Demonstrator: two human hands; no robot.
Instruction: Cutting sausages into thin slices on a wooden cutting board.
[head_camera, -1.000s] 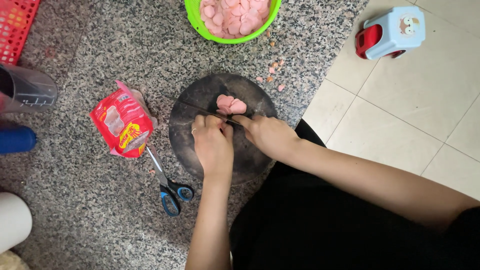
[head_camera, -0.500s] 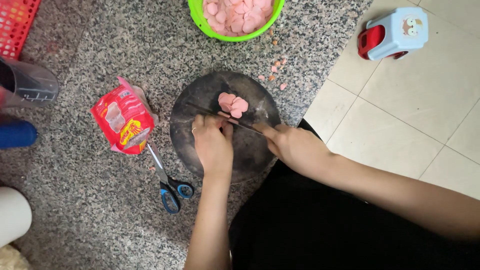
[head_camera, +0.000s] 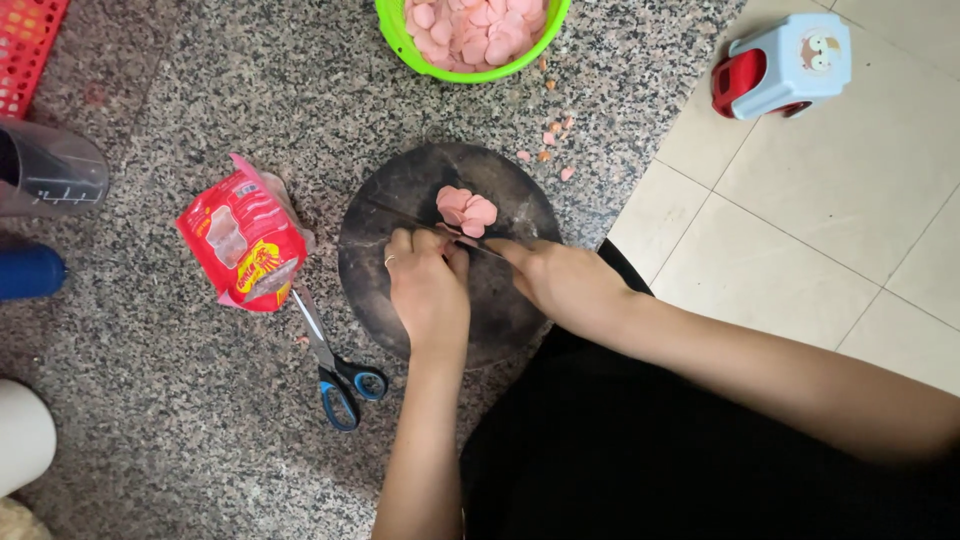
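Round dark board (head_camera: 420, 190), pink slices (head_camera: 466, 210) just beyond left hand (head_camera: 428, 290), fingers curled, grip unclear

I count two hands at work — one left hand (head_camera: 428, 290) and one right hand (head_camera: 560, 280) — plus one round dark board (head_camera: 400, 215), one green bowl (head_camera: 400, 35), one red packet (head_camera: 243, 240), one pair of scissors (head_camera: 335, 365), one toy car (head_camera: 785, 65) and one clear jug (head_camera: 55, 170).
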